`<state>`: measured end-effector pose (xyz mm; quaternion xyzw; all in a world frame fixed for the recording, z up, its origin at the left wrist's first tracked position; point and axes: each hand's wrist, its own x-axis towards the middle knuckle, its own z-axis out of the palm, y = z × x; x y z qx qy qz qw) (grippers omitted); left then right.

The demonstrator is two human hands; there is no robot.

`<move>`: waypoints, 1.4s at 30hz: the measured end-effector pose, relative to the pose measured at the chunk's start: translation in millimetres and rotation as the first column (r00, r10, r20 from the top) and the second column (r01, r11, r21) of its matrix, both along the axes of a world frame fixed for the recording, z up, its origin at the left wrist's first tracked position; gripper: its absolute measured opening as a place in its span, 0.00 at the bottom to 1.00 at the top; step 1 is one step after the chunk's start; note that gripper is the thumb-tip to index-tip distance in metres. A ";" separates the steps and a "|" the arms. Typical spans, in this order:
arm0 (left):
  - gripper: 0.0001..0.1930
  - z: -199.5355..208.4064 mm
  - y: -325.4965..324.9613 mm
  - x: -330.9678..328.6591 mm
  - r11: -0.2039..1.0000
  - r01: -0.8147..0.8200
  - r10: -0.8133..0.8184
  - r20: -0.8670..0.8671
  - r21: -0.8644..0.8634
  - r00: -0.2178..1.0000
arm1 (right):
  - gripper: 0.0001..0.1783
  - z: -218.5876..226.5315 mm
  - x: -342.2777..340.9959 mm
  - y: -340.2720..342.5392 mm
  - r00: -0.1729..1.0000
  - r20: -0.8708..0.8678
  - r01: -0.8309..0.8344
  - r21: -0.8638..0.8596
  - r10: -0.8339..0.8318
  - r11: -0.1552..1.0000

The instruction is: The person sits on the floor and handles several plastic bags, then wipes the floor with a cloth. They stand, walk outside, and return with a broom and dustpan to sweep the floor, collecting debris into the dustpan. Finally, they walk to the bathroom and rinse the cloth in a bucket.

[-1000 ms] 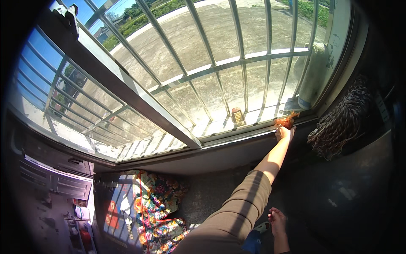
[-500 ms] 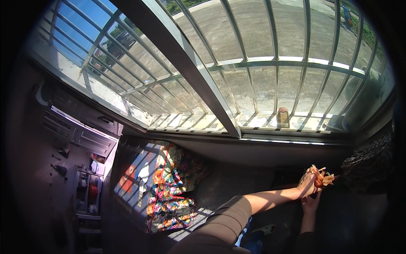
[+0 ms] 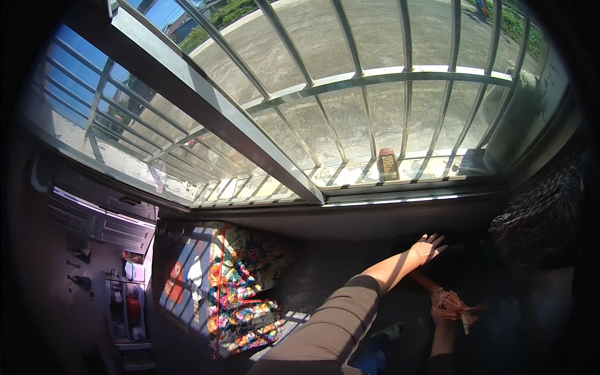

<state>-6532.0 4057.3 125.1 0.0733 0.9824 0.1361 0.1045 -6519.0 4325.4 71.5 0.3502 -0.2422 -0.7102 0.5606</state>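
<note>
My left hand (image 3: 427,249) reaches out below the window with its fingers spread and holds nothing. Below it, in the shade, my right hand (image 3: 439,307) is closed around a bunch of orange-brown, dry-looking strips (image 3: 459,307). Ragged ends of the bunch stick out to the right. What exactly the strips are cannot be made out. A gap separates my left hand from the bunch. Beyond my hands at the right is a dark, coarse-textured mass (image 3: 540,215).
A barred window (image 3: 375,75) with a metal frame fills the top. A perforated block (image 3: 388,164) stands on its outer sill. A box-like thing (image 3: 181,281) with a flowery cloth (image 3: 240,300) stands left of my arm. A slipper (image 3: 394,330) shows below. Shelves (image 3: 128,306) stand far left.
My left hand has come off the orange-brown bunch and opened. My right hand now holds the bunch lower and nearer to me. The view has shifted slightly, moving the window and cloth leftward.
</note>
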 end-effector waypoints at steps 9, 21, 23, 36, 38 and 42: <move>0.22 -31.1 -8.7 -14.2 0.949 0.272 -0.276 0.001 -0.159 0.961 | 0.27 93.4 48.4 10.0 0.990 0.097 0.074 0.290 -0.106 0.954; 0.11 -53.5 7.2 -53.8 0.840 0.444 -0.276 0.460 -0.312 0.844 | 0.25 92.4 99.1 35.4 0.983 0.173 -0.006 0.356 -0.060 0.934; 0.11 -45.3 8.4 -33.0 0.841 0.466 -0.279 0.518 -0.274 0.809 | 0.23 92.5 112.8 53.1 0.991 0.127 -0.070 0.311 0.031 0.948; 0.10 78.4 9.4 212.3 0.938 -0.337 0.266 0.463 0.076 0.845 | 0.15 206.2 142.5 160.8 0.247 -0.286 -0.275 0.895 0.926 0.350; 0.10 71.4 32.7 283.2 0.803 -0.576 0.476 0.414 0.156 0.776 | 0.16 215.0 150.2 159.0 0.013 -0.284 -0.264 0.924 0.959 0.278; 0.16 110.7 96.1 381.5 0.532 -0.822 0.718 0.406 0.204 0.565 | 0.14 218.5 171.8 171.2 -0.156 -0.380 -0.259 0.906 0.912 0.334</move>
